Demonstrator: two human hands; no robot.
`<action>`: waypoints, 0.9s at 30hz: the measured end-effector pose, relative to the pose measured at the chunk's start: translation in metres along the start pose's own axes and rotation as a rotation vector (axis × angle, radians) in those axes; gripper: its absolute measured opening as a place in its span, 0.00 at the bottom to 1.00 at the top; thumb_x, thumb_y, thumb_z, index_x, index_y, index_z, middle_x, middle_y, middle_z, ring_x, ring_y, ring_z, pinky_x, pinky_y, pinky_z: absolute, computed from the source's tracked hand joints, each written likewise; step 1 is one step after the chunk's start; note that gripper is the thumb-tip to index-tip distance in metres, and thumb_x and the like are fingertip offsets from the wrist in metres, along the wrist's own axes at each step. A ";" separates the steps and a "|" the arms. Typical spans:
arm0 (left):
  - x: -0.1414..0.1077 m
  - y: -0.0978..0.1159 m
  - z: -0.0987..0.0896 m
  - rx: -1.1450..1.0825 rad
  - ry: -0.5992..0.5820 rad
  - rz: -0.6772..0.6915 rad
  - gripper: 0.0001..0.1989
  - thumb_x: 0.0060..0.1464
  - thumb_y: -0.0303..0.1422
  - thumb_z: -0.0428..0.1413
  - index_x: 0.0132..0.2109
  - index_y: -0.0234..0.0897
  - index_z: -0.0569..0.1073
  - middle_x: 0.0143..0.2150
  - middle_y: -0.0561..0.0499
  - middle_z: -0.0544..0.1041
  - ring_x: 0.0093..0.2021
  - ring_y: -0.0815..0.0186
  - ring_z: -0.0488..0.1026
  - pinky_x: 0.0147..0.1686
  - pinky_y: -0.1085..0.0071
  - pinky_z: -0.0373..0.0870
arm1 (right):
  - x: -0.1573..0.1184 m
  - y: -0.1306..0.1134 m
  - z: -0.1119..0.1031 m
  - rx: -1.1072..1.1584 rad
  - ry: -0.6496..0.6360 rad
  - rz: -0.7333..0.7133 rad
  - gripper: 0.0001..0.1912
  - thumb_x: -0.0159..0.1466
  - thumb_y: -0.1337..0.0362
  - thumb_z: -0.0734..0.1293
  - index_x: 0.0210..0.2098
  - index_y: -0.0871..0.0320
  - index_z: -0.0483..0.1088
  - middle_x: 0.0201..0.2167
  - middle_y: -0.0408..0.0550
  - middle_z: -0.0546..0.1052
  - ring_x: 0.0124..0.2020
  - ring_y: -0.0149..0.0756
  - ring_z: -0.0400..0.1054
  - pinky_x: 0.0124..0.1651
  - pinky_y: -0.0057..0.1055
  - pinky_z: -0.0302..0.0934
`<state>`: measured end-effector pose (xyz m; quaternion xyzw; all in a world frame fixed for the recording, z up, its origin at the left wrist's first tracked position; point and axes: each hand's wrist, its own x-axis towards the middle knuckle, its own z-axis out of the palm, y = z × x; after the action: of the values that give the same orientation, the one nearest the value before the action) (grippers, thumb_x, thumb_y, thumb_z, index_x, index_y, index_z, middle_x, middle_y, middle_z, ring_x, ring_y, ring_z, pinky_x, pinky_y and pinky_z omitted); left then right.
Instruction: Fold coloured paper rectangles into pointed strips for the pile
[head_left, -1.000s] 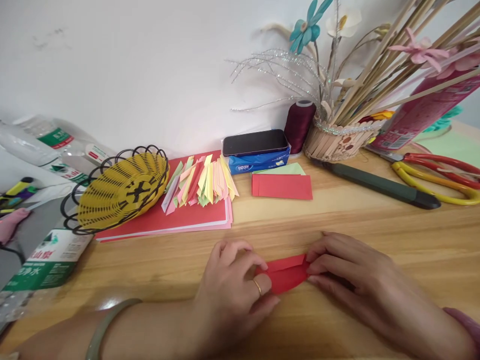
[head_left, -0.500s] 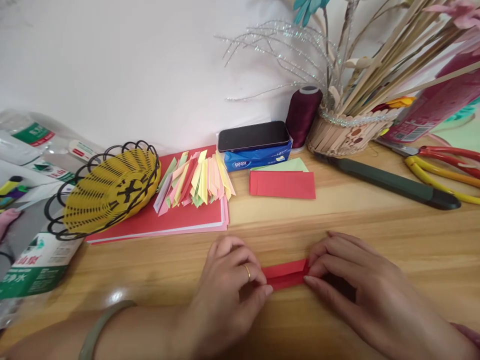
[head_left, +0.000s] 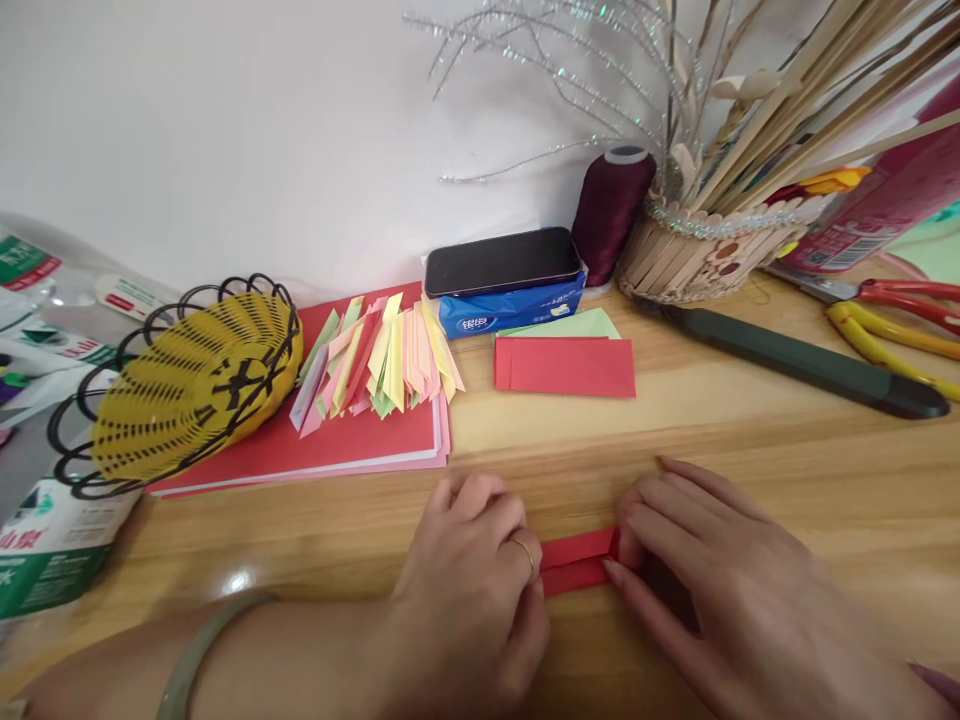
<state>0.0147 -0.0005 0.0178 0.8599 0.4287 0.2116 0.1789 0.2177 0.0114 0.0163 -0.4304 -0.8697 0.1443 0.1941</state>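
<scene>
Left hand [head_left: 480, 590] closes over the left end of a folded red paper strip [head_left: 579, 562]; the strip spans the space between the hands, at the wooden table [head_left: 517, 440]; right hand [head_left: 720, 585] pinches its right end; beyond, from the left, a yellow basket [head_left: 172, 390] overlaps a red sheet [head_left: 352, 450]; folded slips [head_left: 390, 360] lie on that sheet; then come a phone [head_left: 502, 262] atop a blue packet [head_left: 514, 308], a flat red paper [head_left: 570, 368] and a maroon spool [head_left: 613, 215].

The near side of my red paper [head_left: 577, 577], spread open a second ago, now lies folded toward the far flap [head_left: 576, 547], my left hand [head_left: 471, 580] curling tighter over its left end.
</scene>
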 end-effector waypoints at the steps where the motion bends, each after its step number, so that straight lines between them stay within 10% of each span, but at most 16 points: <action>1: 0.000 0.000 0.000 0.007 -0.002 0.004 0.06 0.50 0.25 0.48 0.26 0.33 0.63 0.26 0.50 0.64 0.34 0.62 0.59 0.32 0.63 0.55 | -0.001 0.001 0.000 0.000 0.004 -0.013 0.08 0.62 0.66 0.60 0.25 0.55 0.61 0.25 0.44 0.66 0.28 0.36 0.61 0.42 0.42 0.58; 11: -0.004 -0.007 -0.001 0.058 0.044 0.087 0.05 0.57 0.25 0.49 0.36 0.34 0.69 0.37 0.48 0.72 0.39 0.62 0.64 0.38 0.62 0.60 | -0.018 0.002 0.015 -0.089 0.178 -0.330 0.20 0.69 0.71 0.48 0.45 0.59 0.69 0.37 0.42 0.77 0.42 0.34 0.67 0.62 0.36 0.44; 16: -0.008 -0.013 0.002 0.202 0.200 0.333 0.07 0.60 0.25 0.51 0.38 0.35 0.73 0.31 0.54 0.76 0.36 0.68 0.70 0.37 0.68 0.65 | -0.026 0.000 0.013 -0.203 0.160 -0.368 0.21 0.68 0.73 0.48 0.48 0.62 0.68 0.40 0.46 0.77 0.46 0.36 0.67 0.61 0.39 0.49; 27: -0.025 -0.025 -0.006 0.421 0.059 0.585 0.16 0.62 0.24 0.42 0.51 0.29 0.71 0.44 0.45 0.76 0.47 0.61 0.73 0.42 0.69 0.73 | -0.028 0.000 -0.004 -0.410 -0.032 -0.424 0.24 0.68 0.70 0.46 0.56 0.59 0.64 0.45 0.49 0.75 0.48 0.38 0.67 0.46 0.37 0.66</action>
<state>-0.0186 -0.0059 0.0054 0.9577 0.2037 0.1857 -0.0825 0.2351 -0.0113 0.0143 -0.2668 -0.9542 -0.0714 0.1152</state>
